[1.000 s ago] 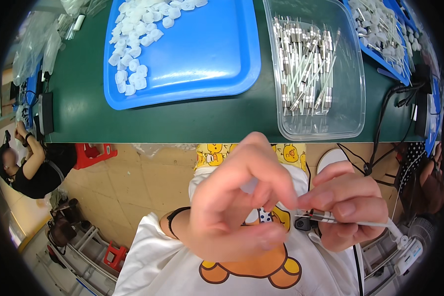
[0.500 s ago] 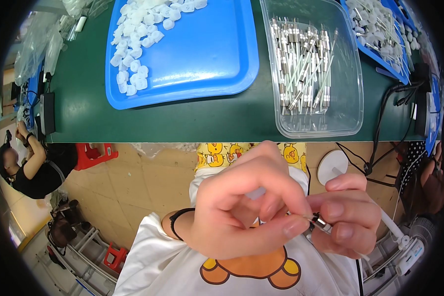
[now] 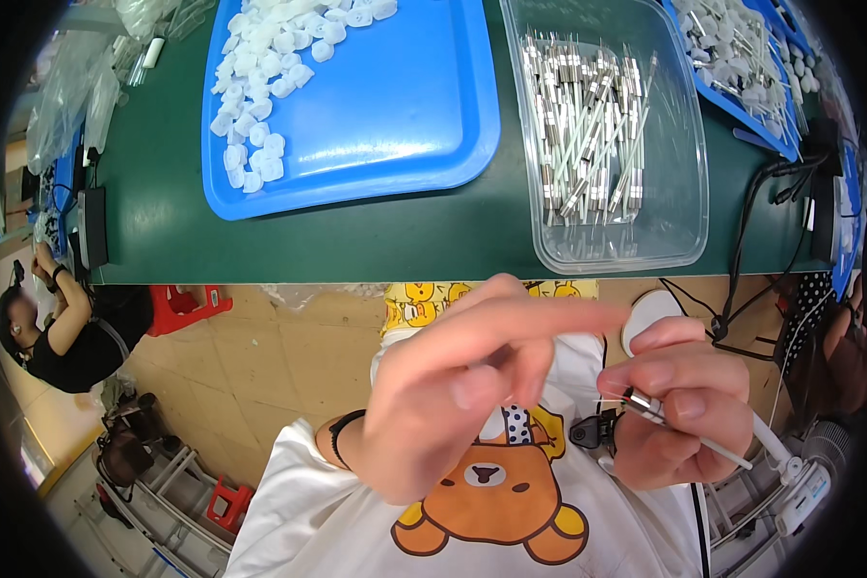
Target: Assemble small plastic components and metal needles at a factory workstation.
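Note:
In my right hand (image 3: 689, 409), closed near my body, is a slim pale rod with a silvery metal fitting (image 3: 643, 406). Fine hair-like strands stick out from the fitting's dark end, and the rod's pale tail points down and right, past the fingers. My left hand (image 3: 472, 385) hovers to its left, with the index finger stretched out toward it and the thumb apart; nothing shows between these fingers. Beyond my hands on the green table (image 3: 356, 252), a clear plastic box (image 3: 618, 252) contains several similar rods with metal fittings.
Left of the clear box lies a blue tray (image 3: 395, 135) with many small translucent white caps (image 3: 260, 87) along its left side. Another blue tray (image 3: 780, 144) with white parts stands at the far right beside black cables (image 3: 751, 212). A co-worker (image 3: 58, 318) sits at the left.
My left fingers have let go of the end of the fitting and drawn away to the left, opening out. My right hand still holds the rod, now a little farther right.

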{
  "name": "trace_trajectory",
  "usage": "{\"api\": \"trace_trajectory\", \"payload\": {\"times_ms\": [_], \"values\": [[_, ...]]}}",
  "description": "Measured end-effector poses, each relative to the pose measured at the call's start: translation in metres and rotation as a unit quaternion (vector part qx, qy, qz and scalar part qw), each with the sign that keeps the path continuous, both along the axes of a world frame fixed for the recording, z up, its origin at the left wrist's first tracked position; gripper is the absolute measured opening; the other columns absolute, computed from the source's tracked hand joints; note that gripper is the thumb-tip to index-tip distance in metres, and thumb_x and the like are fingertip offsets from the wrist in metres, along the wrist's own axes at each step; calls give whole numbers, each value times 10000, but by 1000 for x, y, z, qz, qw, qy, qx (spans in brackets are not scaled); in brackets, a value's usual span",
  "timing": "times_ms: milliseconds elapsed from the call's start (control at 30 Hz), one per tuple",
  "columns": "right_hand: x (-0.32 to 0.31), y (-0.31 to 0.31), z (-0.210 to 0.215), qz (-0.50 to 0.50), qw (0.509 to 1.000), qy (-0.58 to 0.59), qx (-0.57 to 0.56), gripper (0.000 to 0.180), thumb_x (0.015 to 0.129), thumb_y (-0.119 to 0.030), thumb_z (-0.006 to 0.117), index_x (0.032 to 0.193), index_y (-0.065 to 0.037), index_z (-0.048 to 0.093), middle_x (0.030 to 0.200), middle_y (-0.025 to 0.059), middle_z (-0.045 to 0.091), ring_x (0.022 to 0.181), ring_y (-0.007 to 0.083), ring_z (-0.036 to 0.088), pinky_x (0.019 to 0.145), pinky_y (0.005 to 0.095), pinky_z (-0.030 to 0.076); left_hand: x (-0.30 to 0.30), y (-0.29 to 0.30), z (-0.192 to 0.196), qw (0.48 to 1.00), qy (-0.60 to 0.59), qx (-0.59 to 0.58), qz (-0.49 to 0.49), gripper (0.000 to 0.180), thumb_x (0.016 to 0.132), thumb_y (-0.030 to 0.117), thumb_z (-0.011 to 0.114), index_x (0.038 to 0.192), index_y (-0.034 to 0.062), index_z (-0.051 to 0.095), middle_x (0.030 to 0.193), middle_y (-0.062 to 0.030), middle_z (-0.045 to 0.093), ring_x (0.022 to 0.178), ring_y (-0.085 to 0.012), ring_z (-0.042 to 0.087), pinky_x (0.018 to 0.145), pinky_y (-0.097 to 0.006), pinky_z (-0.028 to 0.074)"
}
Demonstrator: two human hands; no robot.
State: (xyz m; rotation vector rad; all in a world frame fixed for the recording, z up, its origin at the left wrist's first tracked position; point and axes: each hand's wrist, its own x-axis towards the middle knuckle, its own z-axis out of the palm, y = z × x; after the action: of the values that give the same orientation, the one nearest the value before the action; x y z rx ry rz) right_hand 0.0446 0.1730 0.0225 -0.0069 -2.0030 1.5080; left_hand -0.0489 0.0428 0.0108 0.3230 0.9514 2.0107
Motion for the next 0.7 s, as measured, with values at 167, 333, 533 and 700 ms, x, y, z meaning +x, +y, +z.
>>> {"api": "trace_trajectory", "payload": {"times_ms": [167,333,533,700], "values": [[-3,8,2,39,992,-35,114,219,880,-237,363,976,-42,392,848,111,498,553,147,554,603,323,423,-9,-1,11,998,-37,-45,-23,556,792,124,429,1231,-120,190,826,-93,447,600,-130,455,498,-211,382],[-5,12,9,56,989,-50,131,186,866,-201,395,970,-46,395,858,110,503,597,164,558,626,322,420,-1,7,17,993,-43,-56,92,593,795,58,445,1270,-40,103,914,-101,399,721,-240,566,525,-234,449],[-12,10,13,91,987,-63,119,167,842,-175,450,934,-39,422,872,121,517,699,192,556,667,327,421,-5,0,4,998,-13,-7,69,431,804,124,502,1141,-2,265,874,-86,375,687,-246,559,545,-272,464],[-15,9,10,102,985,-58,127,171,835,-176,468,913,-28,434,865,125,519,715,201,556,671,334,432,-2,0,-6,997,9,20,70,311,784,162,552,977,23,351,870,-92,391,674,-193,510,588,-272,441]]}}
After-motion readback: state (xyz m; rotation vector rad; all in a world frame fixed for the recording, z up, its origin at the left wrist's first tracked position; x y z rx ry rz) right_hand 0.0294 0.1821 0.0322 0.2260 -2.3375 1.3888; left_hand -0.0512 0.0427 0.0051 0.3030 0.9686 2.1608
